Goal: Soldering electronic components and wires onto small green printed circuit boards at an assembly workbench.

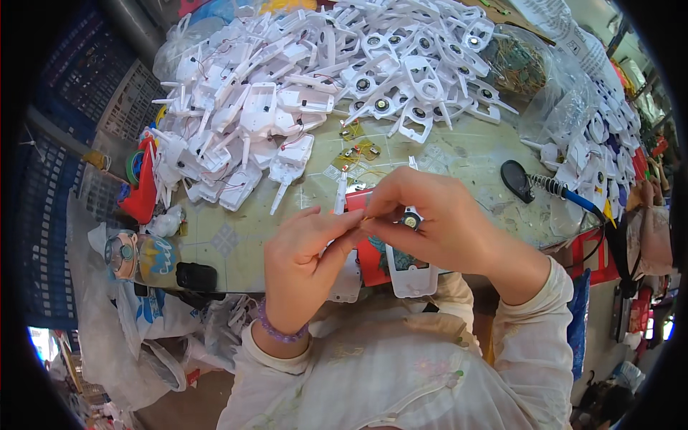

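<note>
My left hand point(297, 251) and my right hand point(448, 222) meet above the table's near edge. Thumb and forefinger of each are pinched together, the tips almost touching. A tiny thin piece seems to be between them, too small and covered to name. Under my right hand lies an open white plastic housing point(416, 282) with a small round speaker point(411, 220) in it. Another white plastic part point(347, 282) is partly hidden below my left hand. Between the two is a red flat piece point(370, 254). Just beyond my fingers sit small circuit boards point(358, 153) with thin wires.
A large heap of white plastic housings point(258, 107) covers the far side. At right, a blue-handled soldering iron point(579, 201) rests in a coil holder point(545, 183). A red tape dispenser point(142, 183), a jar point(158, 259) and a black case point(196, 276) stand at left.
</note>
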`<state>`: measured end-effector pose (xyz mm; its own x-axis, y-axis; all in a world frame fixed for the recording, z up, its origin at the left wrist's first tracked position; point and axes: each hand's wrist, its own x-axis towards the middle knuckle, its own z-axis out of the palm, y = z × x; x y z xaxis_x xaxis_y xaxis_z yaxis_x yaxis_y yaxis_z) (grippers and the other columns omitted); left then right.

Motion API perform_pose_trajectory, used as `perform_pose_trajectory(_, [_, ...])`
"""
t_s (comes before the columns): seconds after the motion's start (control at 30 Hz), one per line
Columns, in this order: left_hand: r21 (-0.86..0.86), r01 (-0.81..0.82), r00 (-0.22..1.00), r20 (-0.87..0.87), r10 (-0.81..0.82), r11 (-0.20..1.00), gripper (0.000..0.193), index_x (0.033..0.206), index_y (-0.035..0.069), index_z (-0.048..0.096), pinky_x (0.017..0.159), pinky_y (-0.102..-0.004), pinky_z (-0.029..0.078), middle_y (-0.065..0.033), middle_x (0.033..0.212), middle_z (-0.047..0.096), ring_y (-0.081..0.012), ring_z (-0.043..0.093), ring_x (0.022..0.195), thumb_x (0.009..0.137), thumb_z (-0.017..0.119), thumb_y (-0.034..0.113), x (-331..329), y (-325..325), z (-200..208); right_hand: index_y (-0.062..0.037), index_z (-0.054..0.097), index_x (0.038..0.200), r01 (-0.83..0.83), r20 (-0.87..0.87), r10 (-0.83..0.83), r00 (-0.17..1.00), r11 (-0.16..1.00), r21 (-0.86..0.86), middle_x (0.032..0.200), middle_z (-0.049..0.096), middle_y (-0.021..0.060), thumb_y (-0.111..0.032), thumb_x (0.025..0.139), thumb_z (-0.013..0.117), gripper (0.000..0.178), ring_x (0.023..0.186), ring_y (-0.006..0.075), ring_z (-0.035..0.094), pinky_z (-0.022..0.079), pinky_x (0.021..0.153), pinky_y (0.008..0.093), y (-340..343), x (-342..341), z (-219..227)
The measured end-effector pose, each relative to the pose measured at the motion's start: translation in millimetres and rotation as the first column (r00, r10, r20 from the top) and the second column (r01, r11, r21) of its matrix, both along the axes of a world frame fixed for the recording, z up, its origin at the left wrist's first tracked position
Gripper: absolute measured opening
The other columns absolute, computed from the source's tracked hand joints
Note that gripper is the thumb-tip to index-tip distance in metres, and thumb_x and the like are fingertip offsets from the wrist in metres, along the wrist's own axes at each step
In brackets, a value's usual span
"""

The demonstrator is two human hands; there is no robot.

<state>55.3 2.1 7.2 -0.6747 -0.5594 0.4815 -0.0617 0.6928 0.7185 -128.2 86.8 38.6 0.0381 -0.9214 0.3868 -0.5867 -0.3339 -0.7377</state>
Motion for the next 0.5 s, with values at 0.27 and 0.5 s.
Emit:
perform_pose_trajectory(0.27, [0.142,-0.067,0.995,-0.058,0.076,0.988,0.017,0.093,0.006,0.067,0.073,-0.0366,0.047,-0.0078,0.084,0.066,-0.0255,0.062,0.076,0.077,0.069,0.001,-18.4,17.1,-4.2,-0.0015,0.057,0.095,0.117,0.356,-0.104,0.929,0.993,-0.016,0.089,0.065,0.0071,0.004,0.078,0.073,0.024,0.081,0.013,0.065,0.052,0.07,0.0244,24.5,-3.9,-30.0])
perform_pose_trajectory(0.5, [-0.252,-0.02,0.998,0.045,0.032,0.968,0.015,0.09,0.008,0.067,0.078,-0.0376,0.045,-0.0037,0.087,0.066,-0.0231,0.062,0.08,0.076,0.07,0.003,-20.9,20.9,-11.5,-0.0032,0.057,0.099,0.53,0.424,-0.356,0.833,0.731,-0.429,0.084,0.062,0.0071,0.002,0.082,0.067,0.02,0.071,0.0135,0.058,0.047,0.063,0.024,69.5,-31.4,-57.0])
